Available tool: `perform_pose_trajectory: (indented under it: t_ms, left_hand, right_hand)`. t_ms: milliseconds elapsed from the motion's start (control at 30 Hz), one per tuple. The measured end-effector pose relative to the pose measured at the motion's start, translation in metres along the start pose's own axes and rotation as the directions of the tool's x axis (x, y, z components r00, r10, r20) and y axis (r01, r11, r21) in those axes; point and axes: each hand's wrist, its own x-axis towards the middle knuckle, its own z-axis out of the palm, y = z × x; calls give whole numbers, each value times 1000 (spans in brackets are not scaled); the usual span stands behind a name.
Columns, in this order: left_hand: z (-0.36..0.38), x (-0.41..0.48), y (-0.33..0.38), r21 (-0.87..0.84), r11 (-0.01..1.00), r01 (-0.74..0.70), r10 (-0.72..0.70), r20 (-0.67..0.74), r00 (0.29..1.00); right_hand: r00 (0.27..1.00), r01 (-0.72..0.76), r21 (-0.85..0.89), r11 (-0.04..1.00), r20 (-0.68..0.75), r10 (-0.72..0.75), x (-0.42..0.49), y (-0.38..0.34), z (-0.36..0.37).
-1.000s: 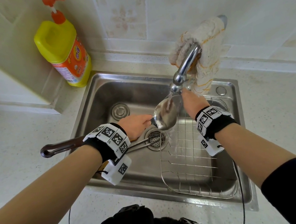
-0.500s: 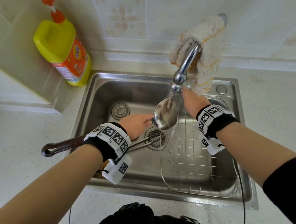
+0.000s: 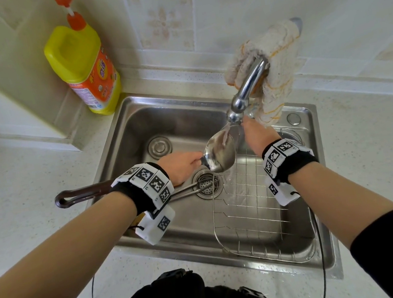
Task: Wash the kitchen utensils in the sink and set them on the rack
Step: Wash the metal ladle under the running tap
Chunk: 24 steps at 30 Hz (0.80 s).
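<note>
A large metal ladle with a dark brown handle is held level over the steel sink. My left hand grips it where the handle meets the bowl. The bowl sits right under the faucet, and water runs onto it. My right hand reaches to the far side of the bowl, its fingers hidden behind the bowl and the faucet tip. A wire rack lies in the right half of the sink. Thin metal utensils lie on the sink floor by the drain.
A yellow dish-soap bottle with an orange pump stands at the sink's back left corner. A worn cloth hangs over the faucet. Pale countertop surrounds the sink, and a tiled wall rises behind it.
</note>
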Motion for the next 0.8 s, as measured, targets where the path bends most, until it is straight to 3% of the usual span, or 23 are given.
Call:
perform_pose_trajectory:
  t_ms: [67,200,300,400,600,800]
  left_hand:
    - [1,0,5,2,1000,-9,9,6,1000]
    - [2,-1,13,-13,1000,-19,19,-1,1000]
    - [6,-2,17,-14,1000,-26,26,-10,1000]
    - [10,-2,17,-13,999,-40,40,-14,999]
    - [3,4,6,1,996,-90,90,-20,996]
    - [-4,2,-18,-4,993,-116,116,1,993]
  right_hand:
    - [1000,20,-25,999,-2,-20,0,8,1]
    - [994,-112,57,992,5,112,1,17,-1]
    - [999,-53,51,997,-3,53,-8,17,-8]
    - [994,-107,44,993,31,106,-7,24,-6]
    - [991,-93,200,975,-73,109,-17,5,-19]
    - [995,-77,82,994,-64,83,-15,-15,-11]
